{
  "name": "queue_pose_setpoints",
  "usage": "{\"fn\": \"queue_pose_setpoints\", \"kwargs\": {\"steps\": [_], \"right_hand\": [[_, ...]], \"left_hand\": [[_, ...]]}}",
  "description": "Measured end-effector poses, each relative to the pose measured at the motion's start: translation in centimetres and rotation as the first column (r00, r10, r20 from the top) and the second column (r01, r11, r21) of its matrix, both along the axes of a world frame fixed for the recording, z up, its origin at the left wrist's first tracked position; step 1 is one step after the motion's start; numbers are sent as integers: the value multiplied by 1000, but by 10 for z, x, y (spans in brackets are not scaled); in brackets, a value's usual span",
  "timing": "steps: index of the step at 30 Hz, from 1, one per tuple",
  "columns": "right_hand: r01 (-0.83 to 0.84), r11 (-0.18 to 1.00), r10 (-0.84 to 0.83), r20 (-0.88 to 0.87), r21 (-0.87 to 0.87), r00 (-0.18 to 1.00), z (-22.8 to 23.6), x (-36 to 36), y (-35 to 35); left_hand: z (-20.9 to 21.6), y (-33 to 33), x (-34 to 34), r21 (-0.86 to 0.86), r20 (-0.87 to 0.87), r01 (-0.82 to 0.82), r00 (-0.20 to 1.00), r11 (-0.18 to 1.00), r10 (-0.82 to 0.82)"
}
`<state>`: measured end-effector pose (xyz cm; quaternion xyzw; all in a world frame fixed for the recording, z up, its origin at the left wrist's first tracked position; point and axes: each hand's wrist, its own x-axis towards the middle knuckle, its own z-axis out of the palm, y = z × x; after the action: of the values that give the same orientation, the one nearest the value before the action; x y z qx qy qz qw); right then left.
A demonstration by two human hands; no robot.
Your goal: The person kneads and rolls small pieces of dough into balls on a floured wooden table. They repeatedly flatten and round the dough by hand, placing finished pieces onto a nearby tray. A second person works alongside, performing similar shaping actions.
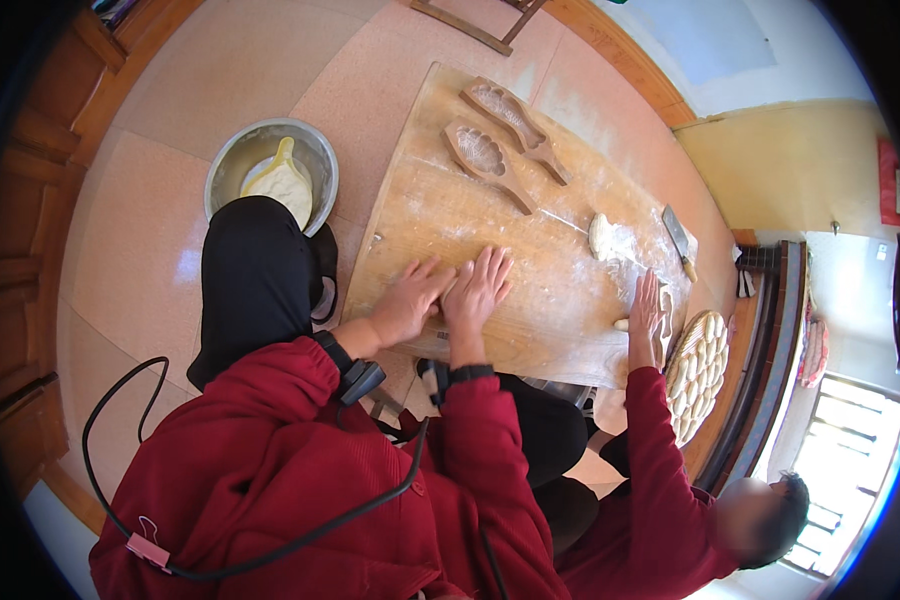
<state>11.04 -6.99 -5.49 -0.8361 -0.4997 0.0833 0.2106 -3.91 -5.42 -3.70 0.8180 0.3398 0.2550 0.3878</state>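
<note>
Both my hands rest near the left part of a flour-dusted wooden board (560,290), close to its near edge. My left hand (405,303) lies at a slant with its fingers stretched out, thumb side against my right hand. My right hand (477,290) is flat, its fingers extended over the wood. Whether something small lies beneath my palms is hidden. Farther up the board are two carved wooden molds (485,160) (515,115) with handles. A pale lump of dough (600,237) sits among loose flour to the right of my hands.
A co-worker's hand (646,310) is over the board's right end, near another wooden mold (665,310). A cleaver (678,240) lies by the far right edge. A round tray (722,330) holds several shaped dough pieces. On the floor at left stands a metal basin (215,190) with a yellow scoop (285,152) and flour.
</note>
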Motion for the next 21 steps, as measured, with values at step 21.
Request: {"fn": "queue_pose_setpoints", "kwargs": {"steps": [21], "right_hand": [[-65,995,69,-62,74,996,20,4,36]], "left_hand": [[-2,25,-14,151,17,-428,902,891,431]]}}
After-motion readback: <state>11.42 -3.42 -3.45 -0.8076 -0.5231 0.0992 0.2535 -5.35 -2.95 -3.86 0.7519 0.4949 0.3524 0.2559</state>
